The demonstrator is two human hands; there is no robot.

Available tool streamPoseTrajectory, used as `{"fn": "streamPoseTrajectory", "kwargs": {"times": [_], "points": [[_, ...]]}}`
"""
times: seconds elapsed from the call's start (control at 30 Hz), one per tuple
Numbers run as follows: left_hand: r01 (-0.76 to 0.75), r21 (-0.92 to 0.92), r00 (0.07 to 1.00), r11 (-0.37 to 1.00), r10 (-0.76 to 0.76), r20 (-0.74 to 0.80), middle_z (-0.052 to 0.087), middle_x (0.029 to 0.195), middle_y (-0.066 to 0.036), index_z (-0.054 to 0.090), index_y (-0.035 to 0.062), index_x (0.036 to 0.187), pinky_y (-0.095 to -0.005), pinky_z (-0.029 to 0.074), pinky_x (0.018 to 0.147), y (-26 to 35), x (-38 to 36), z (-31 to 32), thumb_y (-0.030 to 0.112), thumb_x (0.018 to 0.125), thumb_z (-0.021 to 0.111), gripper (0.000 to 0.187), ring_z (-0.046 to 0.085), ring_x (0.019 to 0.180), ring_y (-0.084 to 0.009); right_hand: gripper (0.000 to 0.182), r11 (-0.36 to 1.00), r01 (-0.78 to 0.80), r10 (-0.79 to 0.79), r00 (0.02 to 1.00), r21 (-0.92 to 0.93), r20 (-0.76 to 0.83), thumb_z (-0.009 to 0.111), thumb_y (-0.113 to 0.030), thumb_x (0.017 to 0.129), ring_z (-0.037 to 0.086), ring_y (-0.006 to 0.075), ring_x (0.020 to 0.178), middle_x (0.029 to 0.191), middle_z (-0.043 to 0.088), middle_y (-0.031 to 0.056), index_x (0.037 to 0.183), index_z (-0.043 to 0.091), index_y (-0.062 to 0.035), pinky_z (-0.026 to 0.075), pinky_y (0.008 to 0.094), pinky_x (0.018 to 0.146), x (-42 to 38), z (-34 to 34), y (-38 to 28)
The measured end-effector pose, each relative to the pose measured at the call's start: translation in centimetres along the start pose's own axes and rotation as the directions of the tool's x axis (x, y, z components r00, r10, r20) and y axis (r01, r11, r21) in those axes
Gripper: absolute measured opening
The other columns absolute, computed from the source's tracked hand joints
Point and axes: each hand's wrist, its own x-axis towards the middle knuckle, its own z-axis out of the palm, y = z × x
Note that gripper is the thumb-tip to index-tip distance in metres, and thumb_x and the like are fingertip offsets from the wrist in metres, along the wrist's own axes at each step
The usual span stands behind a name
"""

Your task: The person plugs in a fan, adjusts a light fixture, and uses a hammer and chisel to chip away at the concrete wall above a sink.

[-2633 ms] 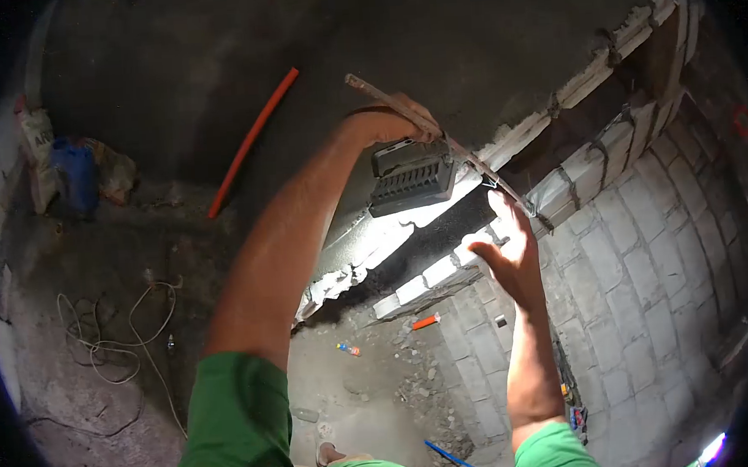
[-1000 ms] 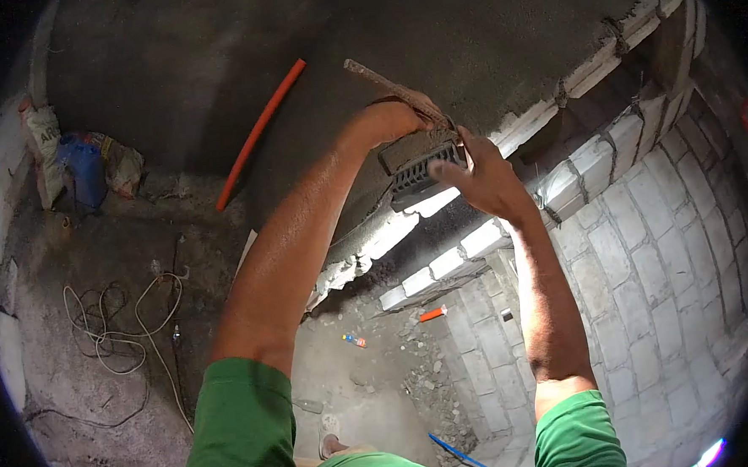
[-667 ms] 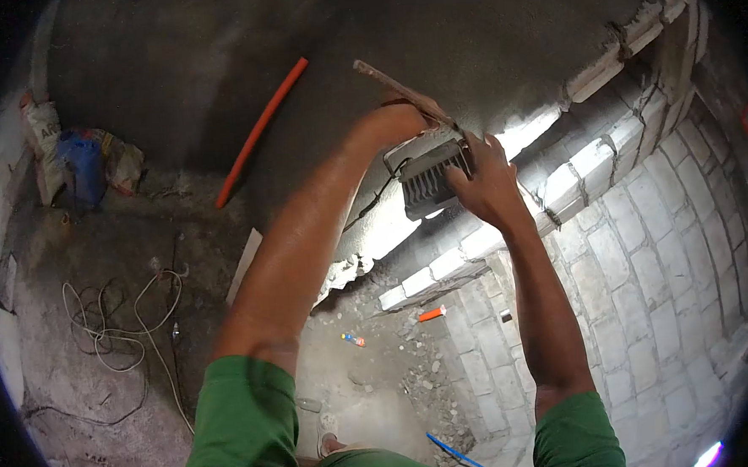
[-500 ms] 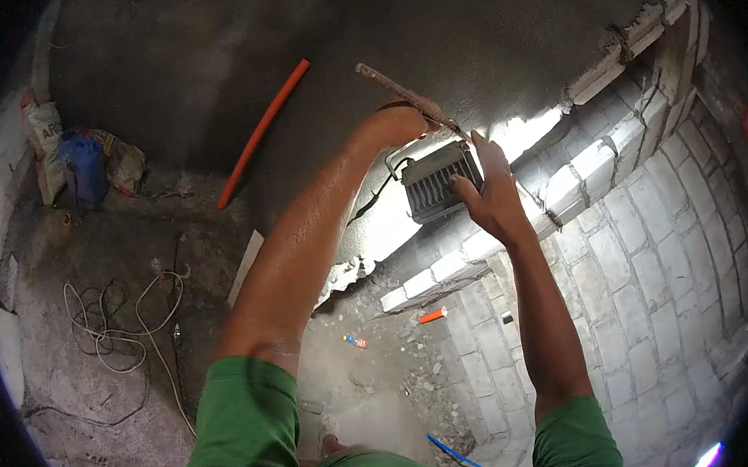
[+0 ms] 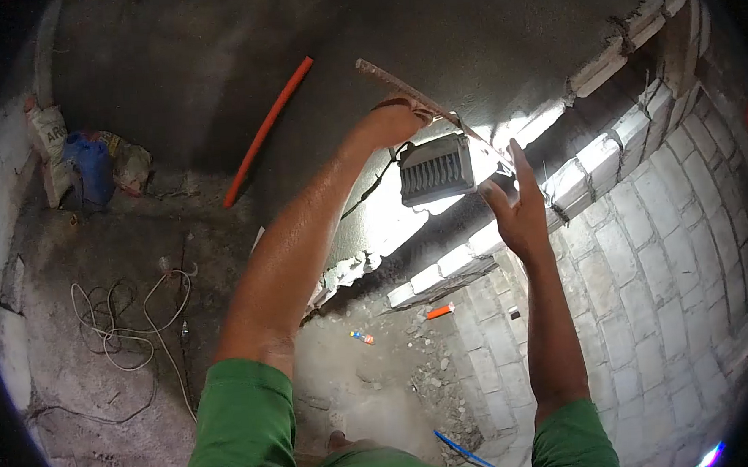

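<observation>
Grip firmly with the left hand [image 5: 395,124], clamped on the rod [image 5: 400,86] above the lamp [image 5: 437,173], letting the right hand [image 5: 524,217], spread near the rod's lower end, steady it.

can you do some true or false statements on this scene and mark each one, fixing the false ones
1. The left hand is up at the long thin bar. True.
2. The right hand is clenched in a fist. False: it is open, with the thumb apart from the other fingers.
3. The grey floodlight shows its finned side to the camera. True.
4. The long orange tube is to the right of the grey floodlight in the picture. False: it is to the left.
5. Both sleeves are green. True.
6. The pale cord is stretched out straight. False: it lies in loose loops on the ground.
</observation>
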Motion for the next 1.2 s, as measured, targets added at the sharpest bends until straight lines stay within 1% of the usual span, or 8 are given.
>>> {"fn": "streamPoseTrajectory", "kwargs": {"times": [0.17,0.33,0.53,0.57,0.63,0.87,1.1,1.2], "points": [[-0.014,0.38,1.0,0.925,0.009,0.015,0.062,0.126,-0.013,0.063,0.0141,0.125,-0.0407,0.046,0.098,0.2,-1.6,-1.5,0.039,0.094,0.054,0.041,0.062,0.111,-0.0281,0.083,0.993,-0.095,0.098,0.995,0.074,-0.038,0.067,-0.043,0.089,0.036,0.0379,0.137,0.145,0.038,0.0301,0.147,0.028,0.0027,0.029,0.0442,0.112,-5.8,-3.0,3.1],[-0.197,-0.132,0.975,0.971,0.18,-0.13,0.049,0.143,-0.008,0.055,0.0092,0.135,-0.0402,0.033,0.112,-4.1,-4.8,-3.9,0.041,0.088,0.062,0.058,0.045,0.133,-0.0226,0.085,0.914,-0.405,0.407,0.91,-0.032,0.076,0.065,-0.049,0.089,0.057,0.0348,0.113,0.125,0.057,0.0251,0.144,0.031,0.0055,0.044,0.0432,0.097,-19.7,-3.8,8.8],[-0.019,-0.03,0.939,0.999,0.008,-0.343,0.054,0.136,-0.019,0.051,-0.003,0.134,-0.0346,0.035,0.108,0.4,-10.1,-2.7,0.027,0.092,0.06,0.052,0.05,0.128,-0.0269,0.075,0.628,-0.654,0.712,0.261,-0.423,0.652,0.057,-0.052,0.089,0.048,0.0398,0.126,0.139,0.047,0.0252,0.141,0.04,-0.0004,0.038,0.0448,0.106,-45.3,-0.8,12.3],[-0.045,0.001,0.901,0.999,0.041,-0.432,0.054,0.136,-0.019,0.052,-0.0037,0.133,-0.0352,0.035,0.108,1.2,-11.0,-1.9,0.026,0.092,0.06,0.051,0.05,0.128,-0.0272,0.071,0.495,-0.563,0.679,-0.224,-0.661,0.699,0.052,-0.057,0.09,0.049,0.0393,0.125,0.134,0.052,0.0252,0.135,0.05,-0.0018,0.038,0.0462,0.106,-46.5,-0.3,11.8],[-0.053,0.022,0.835,0.998,0.057,-0.547,0.055,0.134,-0.02,0.054,-0.0047,0.13,-0.0356,0.037,0.107,4.3,-13.6,0.1,0.023,0.093,0.059,0.046,0.052,0.125,-0.0271,0.072,0.621,-0.622,0.648,0.066,-0.477,0.759,0.049,-0.061,0.09,0.056,0.0413,0.116,0.129,0.056,0.0252,0.126,0.057,0.0006,0.044,0.0492,0.099,-61.5,2.4,13.8],[-0.452,-0.148,0.887,0.88,0.461,0.03,0.069,0.097,-0.017,0.066,-0.0015,0.101,-0.0424,0.053,0.081,13.5,-24.2,7.6,0.027,0.088,0.062,0.032,0.067,0.091,-0.0299,0.068,-0.168,-0.733,0.542,-0.627,-0.659,0.56,0.047,-0.061,0.092,0.068,0.0282,0.092,0.128,0.06,0.0161,0.137,0.051,-0.0098,0.054,0.0488,0.081,-72.8,-2.2,7.8],[-0.552,-0.718,0.469,0.424,0.87,0.152,0.068,0.099,-0.009,0.068,0.0038,0.094,-0.0357,0.056,0.073,22.9,-25.7,17.6,0.017,0.09,0.062,0.015,0.066,0.093,-0.0232,0.054,-0.183,-0.766,0.423,-0.627,-0.616,0.654,0.053,-0.047,0.095,0.067,0.0276,0.09,0.133,0.057,0.0095,0.138,0.049,-0.0154,0.055,0.0462,0.077,-76.3,0.8,14.1],[-0.618,-0.703,0.441,0.351,0.896,0.059,0.066,0.104,-0.004,0.067,0.0071,0.106,-0.0275,0.053,0.075,25.9,-25.0,23.2,0.014,0.089,0.063,0.018,0.064,0.095,-0.0162,0.053,0.337,-0.858,0.45,-0.215,-0.387,0.867,0.06,-0.039,0.092,0.067,0.0277,0.091,0.131,0.057,0.0098,0.138,0.049,-0.0173,0.057,0.0413,0.072,-76.0,3.0,18.8]]}}
